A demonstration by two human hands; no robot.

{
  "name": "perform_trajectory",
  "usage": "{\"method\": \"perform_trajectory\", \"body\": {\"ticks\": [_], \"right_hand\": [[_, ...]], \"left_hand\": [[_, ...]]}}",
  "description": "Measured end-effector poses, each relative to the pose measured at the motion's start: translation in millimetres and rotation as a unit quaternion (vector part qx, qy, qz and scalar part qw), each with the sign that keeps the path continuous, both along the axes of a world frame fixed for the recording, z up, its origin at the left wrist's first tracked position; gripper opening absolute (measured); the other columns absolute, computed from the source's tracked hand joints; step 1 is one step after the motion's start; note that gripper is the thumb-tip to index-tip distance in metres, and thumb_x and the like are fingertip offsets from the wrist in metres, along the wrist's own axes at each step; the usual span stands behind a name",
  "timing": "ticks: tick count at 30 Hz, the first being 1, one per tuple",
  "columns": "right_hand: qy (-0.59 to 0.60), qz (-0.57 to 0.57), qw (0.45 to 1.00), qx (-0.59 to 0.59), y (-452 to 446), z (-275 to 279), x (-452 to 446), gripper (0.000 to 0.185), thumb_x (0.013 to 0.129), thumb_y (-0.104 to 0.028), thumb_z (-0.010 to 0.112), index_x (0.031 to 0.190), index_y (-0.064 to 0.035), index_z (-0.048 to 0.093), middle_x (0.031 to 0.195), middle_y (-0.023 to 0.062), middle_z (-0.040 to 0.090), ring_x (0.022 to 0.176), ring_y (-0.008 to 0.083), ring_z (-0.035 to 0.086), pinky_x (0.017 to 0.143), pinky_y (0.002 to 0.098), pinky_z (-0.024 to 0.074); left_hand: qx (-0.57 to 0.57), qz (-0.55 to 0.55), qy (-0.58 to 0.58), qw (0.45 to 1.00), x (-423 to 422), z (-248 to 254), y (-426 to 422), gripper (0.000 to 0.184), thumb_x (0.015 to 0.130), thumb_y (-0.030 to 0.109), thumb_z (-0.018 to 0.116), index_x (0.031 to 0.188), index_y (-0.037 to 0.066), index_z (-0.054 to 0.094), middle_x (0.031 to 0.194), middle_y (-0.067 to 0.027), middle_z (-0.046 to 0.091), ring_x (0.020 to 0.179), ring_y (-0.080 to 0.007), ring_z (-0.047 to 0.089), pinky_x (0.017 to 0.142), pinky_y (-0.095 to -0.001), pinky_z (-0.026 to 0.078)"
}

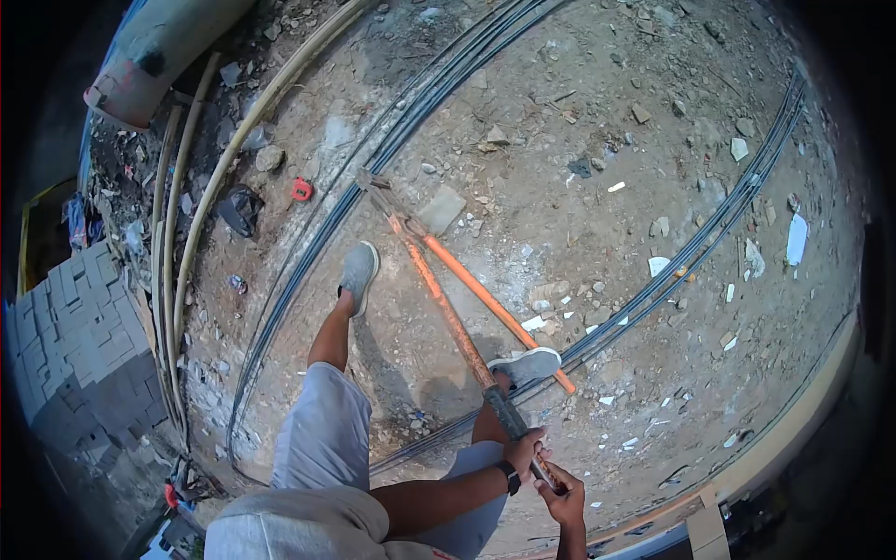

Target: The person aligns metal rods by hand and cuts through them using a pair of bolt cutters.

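Long orange bolt cutters (pixel 448 317) lie across the middle, their metal jaws (pixel 375 187) at a bundle of dark rods (pixel 401 131) on the ground. My left hand (pixel 525 455) is wrapped round the upper handle near its dark grip, with a black watch on the wrist. Close to the end of that same handle, my right hand (pixel 563 495) is closed on it. The other orange handle (pixel 499 308) rests low, beside my grey shoe (pixel 527 365). Whether the jaws enclose a rod is too small to tell.
A red tape measure (pixel 301 189) lies left of the rods. Grey blocks (pixel 79 327) are stacked at the far left, near long pale poles (pixel 219 168) and a large pipe (pixel 163 56). More rods (pixel 691 252) curve along the right. Stones and white scraps litter the dirt.
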State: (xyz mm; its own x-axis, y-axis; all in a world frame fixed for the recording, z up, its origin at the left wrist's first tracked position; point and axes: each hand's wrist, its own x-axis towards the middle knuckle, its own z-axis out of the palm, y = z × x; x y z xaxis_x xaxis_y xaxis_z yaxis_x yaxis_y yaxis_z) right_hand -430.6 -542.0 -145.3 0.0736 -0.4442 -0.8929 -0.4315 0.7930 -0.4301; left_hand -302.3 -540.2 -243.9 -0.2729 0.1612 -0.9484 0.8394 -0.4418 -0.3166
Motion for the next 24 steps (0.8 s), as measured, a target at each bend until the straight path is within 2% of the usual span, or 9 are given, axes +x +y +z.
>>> {"method": "perform_trajectory", "body": {"ticks": [3, 5, 8, 9, 14, 18, 19, 21, 24], "right_hand": [[-0.01, -0.14, 0.99, 0.029, -23, 62, 44, 0.042, 0.083, -0.016, 0.075, 0.118, 0.0065, 0.066, 0.078, 0.0078, 0.069, 0.057, 0.0096, 0.061, 0.046, 0.0216, 0.0416], [0.0, -0.201, 0.98, 0.0, -43, 102, 80, 0.031, 0.087, -0.01, 0.067, 0.112, 0.0091, 0.066, 0.073, 0.0084, 0.068, 0.055, 0.0131, 0.063, 0.045, 0.0236, 0.0445], [0.064, -0.13, 0.989, 0.027, -43, 168, 121, 0.046, 0.103, -0.028, 0.039, 0.124, 0.0068, 0.061, 0.134, 0.0168, 0.059, 0.132, 0.032, 0.049, 0.116, 0.0415, 0.0273], [0.082, -0.21, 0.974, 0.012, -35, 184, 126, 0.046, 0.103, -0.028, 0.04, 0.125, 0.0062, 0.059, 0.132, 0.0181, 0.06, 0.13, 0.0317, 0.05, 0.115, 0.0425, 0.0293], [0.016, 0.074, 0.993, -0.093, -156, 259, 250, 0.036, 0.102, -0.023, 0.042, 0.117, 0.0038, 0.06, 0.103, 0.0132, 0.06, 0.101, 0.0266, 0.056, 0.091, 0.0369, 0.0379], [-0.151, 0.315, 0.873, -0.34, -251, 304, 434, 0.028, 0.101, -0.02, 0.045, 0.11, 0.0018, 0.061, 0.08, 0.0094, 0.061, 0.078, 0.0226, 0.061, 0.071, 0.0325, 0.0447], [-0.182, 0.341, 0.836, -0.389, -265, 312, 478, 0.027, 0.101, -0.019, 0.045, 0.108, 0.0013, 0.061, 0.074, 0.0084, 0.061, 0.072, 0.0216, 0.063, 0.066, 0.0314, 0.0464], [-0.219, 0.361, 0.783, -0.457, -283, 320, 551, 0.023, 0.101, -0.017, 0.046, 0.105, 0.0003, 0.061, 0.062, 0.0065, 0.062, 0.06, 0.0195, 0.065, 0.056, 0.0292, 0.0499], [-0.171, 0.403, 0.787, -0.435, -284, 336, 600, 0.022, 0.101, -0.017, 0.048, 0.103, 0.0003, 0.062, 0.056, 0.0051, 0.061, 0.055, 0.0178, 0.067, 0.052, 0.0283, 0.0518]], "left_hand": [[0.001, 0.039, 0.059, 0.998, 49, 68, -40, 0.022, 0.088, 0.024, 0.074, 0.089, 0.01, 0.057, 0.063, 0.0036, 0.041, 0.057, -0.0132, 0.046, 0.067, -0.0336, 0.051], [-0.003, 0.07, 0.104, 0.992, 82, 103, -62, 0.021, 0.089, 0.022, 0.073, 0.093, 0.009, 0.057, 0.063, 0.0037, 0.039, 0.058, -0.0128, 0.044, 0.069, -0.0334, 0.051], [-0.019, 0.131, 0.184, 0.974, 140, 156, -88, 0.022, 0.089, 0.023, 0.072, 0.099, 0.008, 0.059, 0.063, 0.0039, 0.038, 0.059, -0.0126, 0.044, 0.073, -0.0329, 0.05], [-0.021, 0.15, 0.216, 0.965, 168, 177, -102, 0.023, 0.091, 0.024, 0.071, 0.101, 0.008, 0.059, 0.063, 0.0051, 0.036, 0.06, -0.0122, 0.043, 0.074, -0.0322, 0.048], [-0.101, 0.274, 0.304, 0.907, 309, 254, -162, 0.033, 0.095, 0.028, 0.064, 0.119, 0.006, 0.057, 0.061, 0.0089, 0.037, 0.057, -0.0057, 0.042, 0.072, -0.0282, 0.045], [-0.19, 0.487, 0.342, 0.781, 406, 276, -198, 0.034, 0.096, 0.024, 0.062, 0.122, 0.002, 0.056, 0.061, 0.0094, 0.045, 0.055, -0.0041, 0.048, 0.068, -0.0278, 0.049], [-0.202, 0.545, 0.356, 0.732, 435, 279, -208, 0.035, 0.097, 0.021, 0.059, 0.125, 0.001, 0.052, 0.06, 0.0087, 0.045, 0.055, -0.0042, 0.048, 0.069, -0.0276, 0.049], [-0.223, 0.574, 0.348, 0.706, 486, 284, -223, 0.036, 0.1, 0.023, 0.056, 0.128, 0.002, 0.049, 0.063, 0.0082, 0.045, 0.057, -0.0034, 0.046, 0.066, -0.0241, 0.046], [-0.227, 0.6, 0.375, 0.669, 519, 282, -221, 0.037, 0.1, 0.024, 0.057, 0.128, 0.001, 0.048, 0.063, 0.0079, 0.046, 0.06, -0.0032, 0.049, 0.069, -0.0241, 0.048]]}}
